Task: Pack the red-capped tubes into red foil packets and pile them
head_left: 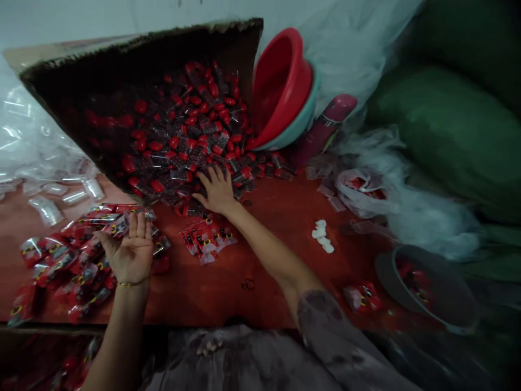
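Note:
My right hand [217, 190] reaches to the near edge of a heap of small clear containers with red caps [195, 141], its fingers spread over them. The heap spills from a cardboard box [158, 41] tipped on its side. My left hand [132, 250] is palm up with fingers stretched out, beside a pile of packed red-and-clear pieces [77, 260]. I see nothing in its palm. Between my hands lie several red printed cards [205, 239] on the reddish tabletop [199, 296].
A red basin [285, 81] leans in a pale blue basin [307, 117] beside a dark pink bottle [325, 127]. Right of my forearm are white discs [323, 236], a plastic bag [358, 190] and a grey tub [385, 277]. Clear plastic pieces [46, 209] lie at left.

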Tool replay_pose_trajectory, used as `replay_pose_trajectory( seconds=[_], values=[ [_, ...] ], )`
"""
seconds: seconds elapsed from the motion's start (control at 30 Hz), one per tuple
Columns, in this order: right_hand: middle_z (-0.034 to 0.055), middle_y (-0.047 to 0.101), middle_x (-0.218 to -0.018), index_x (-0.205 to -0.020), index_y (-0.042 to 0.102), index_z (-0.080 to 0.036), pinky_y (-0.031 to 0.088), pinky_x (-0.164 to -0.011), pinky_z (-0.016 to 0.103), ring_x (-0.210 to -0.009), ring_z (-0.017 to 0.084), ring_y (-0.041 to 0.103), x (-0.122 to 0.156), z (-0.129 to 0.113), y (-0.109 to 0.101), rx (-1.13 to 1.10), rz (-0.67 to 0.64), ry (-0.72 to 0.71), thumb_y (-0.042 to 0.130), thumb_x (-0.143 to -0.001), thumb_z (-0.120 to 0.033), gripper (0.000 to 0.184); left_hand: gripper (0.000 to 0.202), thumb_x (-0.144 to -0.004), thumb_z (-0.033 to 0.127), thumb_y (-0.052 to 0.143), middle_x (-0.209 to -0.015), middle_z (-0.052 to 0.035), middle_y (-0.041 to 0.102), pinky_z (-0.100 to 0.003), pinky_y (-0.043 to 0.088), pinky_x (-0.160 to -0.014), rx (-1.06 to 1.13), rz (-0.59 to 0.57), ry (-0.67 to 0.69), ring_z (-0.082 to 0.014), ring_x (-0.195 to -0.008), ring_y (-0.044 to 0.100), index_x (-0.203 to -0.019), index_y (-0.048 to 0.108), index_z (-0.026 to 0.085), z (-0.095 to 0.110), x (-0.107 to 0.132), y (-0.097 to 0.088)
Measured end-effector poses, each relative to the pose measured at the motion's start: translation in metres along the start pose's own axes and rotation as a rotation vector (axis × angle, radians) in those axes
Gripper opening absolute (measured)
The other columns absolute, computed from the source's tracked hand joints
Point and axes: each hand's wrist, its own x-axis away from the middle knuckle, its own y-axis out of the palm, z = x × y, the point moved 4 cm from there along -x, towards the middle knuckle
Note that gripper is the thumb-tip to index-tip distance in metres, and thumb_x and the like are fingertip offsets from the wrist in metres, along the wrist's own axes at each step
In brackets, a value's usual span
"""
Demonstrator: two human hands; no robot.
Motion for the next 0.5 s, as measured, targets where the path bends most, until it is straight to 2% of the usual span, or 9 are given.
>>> replay_pose_trajectory(
  seconds=[0.1,0.17,0.2,0.23,0.3,0.4,0.5],
  values=[
    [0.0158,0.033,-0.144,-0.132,0.046,-0.019,0.005,-0.103,0.064,-0.137,0.038,0.008,-0.009,0.008,0.020,0.081,-0.087,-0.073,0.049,-0.085,-0.048,0.056,0.057,-0.073,0.066,0.049,-0.112,-0.0122,0.066,-0.030,0.048,-0.089,-0.136,-0.088,-0.075,-0.0196,-0.109,0.059,-0.094,0.064,0.015,-0.009,0.005,0.001],
    [0.0156,0.037,-0.141,-0.130,0.048,-0.020,0.005,-0.101,0.066,-0.138,0.037,0.004,0.003,0.018,0.024,0.097,-0.095,-0.085,0.049,-0.085,-0.043,0.051,0.049,-0.071,0.057,0.059,-0.109,-0.0113,0.067,-0.033,0.049,-0.086,-0.383,-0.149,-0.087,-0.0208,-0.100,0.063,-0.099,0.064,0.017,-0.028,0.015,0.003],
    [0.0161,0.040,-0.138,-0.129,0.049,-0.019,0.006,-0.101,0.067,-0.138,0.037,0.003,0.012,0.024,0.023,0.100,-0.092,-0.076,0.049,-0.085,-0.042,0.050,0.045,-0.069,0.051,0.064,-0.106,-0.0102,0.068,-0.034,0.049,-0.086,-0.551,-0.209,-0.045,-0.0212,-0.097,0.064,-0.100,0.064,0.018,-0.038,0.019,0.005],
    [0.0168,0.043,-0.135,-0.128,0.050,-0.018,0.008,-0.100,0.067,-0.138,0.037,0.003,0.021,0.030,0.021,0.103,-0.090,-0.061,0.048,-0.085,-0.041,0.049,0.042,-0.068,0.045,0.068,-0.105,-0.0095,0.069,-0.035,0.048,-0.088,-0.739,-0.302,0.033,-0.0224,-0.097,0.064,-0.100,0.065,0.019,-0.048,0.024,0.009],
    [0.0176,0.047,-0.132,-0.125,0.052,-0.017,0.011,-0.100,0.067,-0.138,0.038,0.006,0.041,0.043,0.014,0.106,-0.092,-0.035,0.048,-0.085,-0.040,0.047,0.038,-0.067,0.039,0.070,-0.108,-0.0100,0.068,-0.040,0.041,-0.097,-1.117,-0.545,0.272,-0.0270,-0.108,0.059,-0.100,0.067,0.019,-0.067,0.033,0.021],
    [0.0166,0.049,-0.132,-0.121,0.056,-0.015,0.013,-0.101,0.064,-0.137,0.037,0.015,0.068,0.062,0.003,0.100,-0.125,-0.053,0.046,-0.086,-0.040,0.044,0.037,-0.073,0.034,0.065,-0.125,-0.0119,0.059,-0.050,0.025,-0.107,-1.564,-0.857,0.588,-0.0334,-0.128,0.040,-0.107,0.066,0.020,-0.091,0.044,0.033],
    [0.0149,0.050,-0.132,-0.118,0.058,-0.015,0.013,-0.105,0.059,-0.134,0.033,0.025,0.093,0.078,-0.005,0.084,-0.151,-0.074,0.044,-0.088,-0.042,0.043,0.037,-0.079,0.034,0.057,-0.132,-0.0134,0.054,-0.055,0.023,-0.106,-1.825,-0.954,0.700,-0.0365,-0.131,0.033,-0.113,0.062,0.020,-0.104,0.049,0.032]
  ],
)
